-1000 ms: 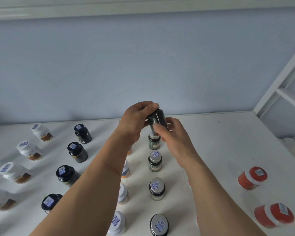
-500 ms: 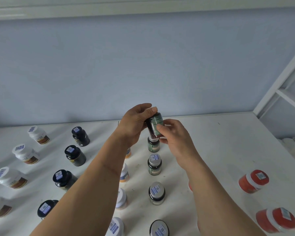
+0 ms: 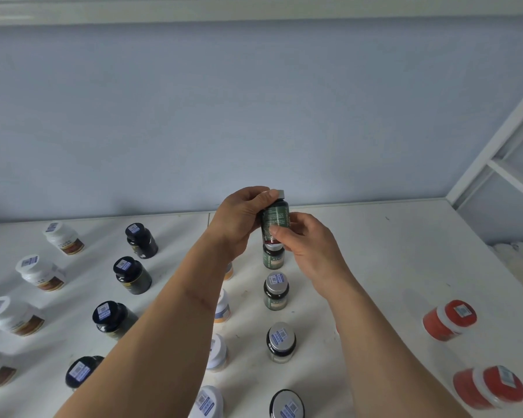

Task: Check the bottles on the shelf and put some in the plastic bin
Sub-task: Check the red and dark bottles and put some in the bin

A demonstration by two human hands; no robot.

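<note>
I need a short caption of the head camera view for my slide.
Both hands, left hand and right hand, hold a green-labelled bottle upright above rows of bottles on a white shelf.

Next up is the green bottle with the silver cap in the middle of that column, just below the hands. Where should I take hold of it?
Take the green bottle by its silver cap and shoulder, coming straight down from above. It stands upright with neighbours ahead and behind in the column, and the right forearm is close beside it, so the top looks like the freest grip.
</note>
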